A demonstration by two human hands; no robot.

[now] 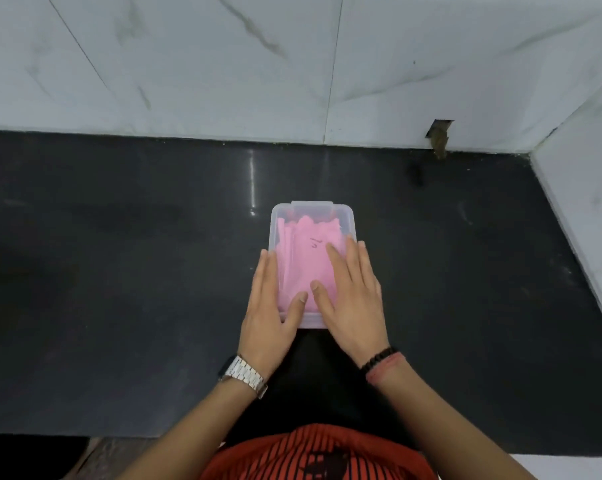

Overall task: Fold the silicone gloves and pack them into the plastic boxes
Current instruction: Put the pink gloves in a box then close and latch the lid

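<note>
Two flat, spread hands, left (270, 308) and right (353, 299), press the plastic box (311, 216) lid over pink gloves (303, 251).

Black glossy countertop (119, 271) fills mid-frame in front of me, with one clear plastic box (311, 216) of pink gloves (306, 251) sitting at centre.

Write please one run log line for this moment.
step: closing lid | box: on dark counter, pink gloves inside | left hand: flat on lid | right hand: flat on lid
</note>
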